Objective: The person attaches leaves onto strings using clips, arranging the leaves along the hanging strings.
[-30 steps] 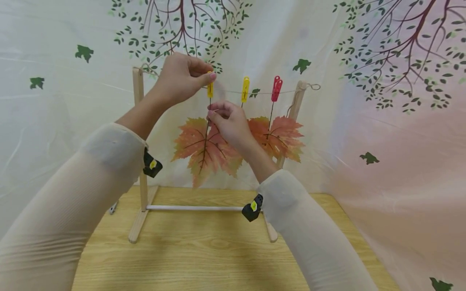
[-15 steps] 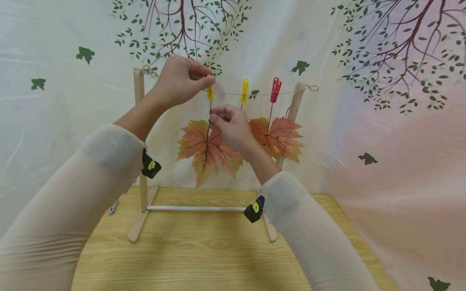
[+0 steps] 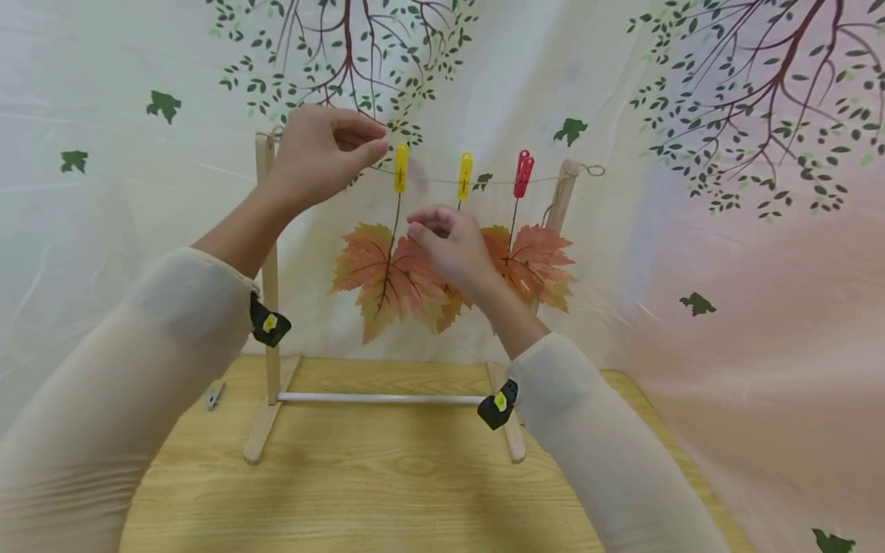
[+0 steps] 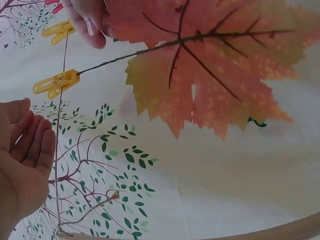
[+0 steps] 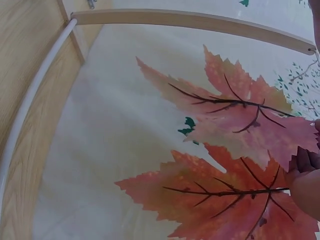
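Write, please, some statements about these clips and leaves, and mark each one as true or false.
1. Two yellow clips and a red clip sit on the string. True.
2. The left grip holds the red clip. False: it holds nothing and is apart from the nearest yellow clip.
3. A white bar runs low across the frame. True.
4. In the head view, the red clip is left of both yellow clips. False: it is right of both.
5. The left leaf hangs by its stem from a yellow clip. True.

The hanging leaves point(image 3: 376, 265) are orange-red with dark veins point(image 4: 215, 34), their clothespins point(image 3: 401, 169) yellow or red, the sleeves point(image 3: 131, 384) cream.
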Demonstrator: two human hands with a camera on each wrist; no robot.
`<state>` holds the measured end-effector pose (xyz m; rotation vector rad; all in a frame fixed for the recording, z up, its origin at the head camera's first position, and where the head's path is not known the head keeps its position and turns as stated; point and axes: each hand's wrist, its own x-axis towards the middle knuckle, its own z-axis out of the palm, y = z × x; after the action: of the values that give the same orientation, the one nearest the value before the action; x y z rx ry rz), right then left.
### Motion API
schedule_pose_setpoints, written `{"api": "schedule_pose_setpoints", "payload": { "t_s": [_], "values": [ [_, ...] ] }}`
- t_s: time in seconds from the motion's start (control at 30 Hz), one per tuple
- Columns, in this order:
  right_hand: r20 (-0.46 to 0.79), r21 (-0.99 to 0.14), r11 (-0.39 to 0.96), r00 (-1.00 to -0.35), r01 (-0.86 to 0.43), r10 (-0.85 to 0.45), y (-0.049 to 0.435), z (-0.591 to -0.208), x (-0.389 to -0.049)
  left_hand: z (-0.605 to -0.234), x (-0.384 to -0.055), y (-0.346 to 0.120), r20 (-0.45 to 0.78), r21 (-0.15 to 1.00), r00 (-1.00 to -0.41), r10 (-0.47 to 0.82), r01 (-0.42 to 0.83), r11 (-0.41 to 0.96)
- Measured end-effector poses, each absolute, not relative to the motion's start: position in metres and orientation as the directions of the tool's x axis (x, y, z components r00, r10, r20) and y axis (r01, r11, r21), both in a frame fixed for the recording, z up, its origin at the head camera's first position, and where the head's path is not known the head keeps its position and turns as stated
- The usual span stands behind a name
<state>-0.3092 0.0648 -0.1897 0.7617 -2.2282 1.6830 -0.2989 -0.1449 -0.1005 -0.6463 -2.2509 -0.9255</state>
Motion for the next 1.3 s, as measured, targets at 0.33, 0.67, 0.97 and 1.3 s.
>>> {"api": "schedule_pose_setpoints", "payload": {
  "t_s": [0.33, 0.67, 0.97, 1.3],
  "values": [
    [0.535, -0.741, 0.262, -0.779, -0.619, -0.328, 0.086, -0.19, -0.293, -0.12, -0.29, -0.168, 0.726, 0.473, -0.675, 0.132, 0.63, 0.616],
    [0.55, -0.677, 0.324, -0.747, -0.661, -0.374, 0.115, -0.187, -0.278, -0.141, -0.279, -0.208, 0.726, 0.514, -0.684, 0.072, 0.609, 0.604],
    [0.654, -0.553, 0.373, -0.665, -0.745, -0.361, 0.157, -0.191, -0.272, -0.155, -0.274, -0.244, 0.664, 0.617, -0.746, -0.051, 0.509, 0.6],
    [0.639, -0.537, 0.466, -0.7, -0.703, -0.319, 0.21, -0.206, -0.261, -0.188, -0.276, -0.275, 0.596, 0.658, -0.798, -0.087, 0.423, 0.623]
  ]
}}
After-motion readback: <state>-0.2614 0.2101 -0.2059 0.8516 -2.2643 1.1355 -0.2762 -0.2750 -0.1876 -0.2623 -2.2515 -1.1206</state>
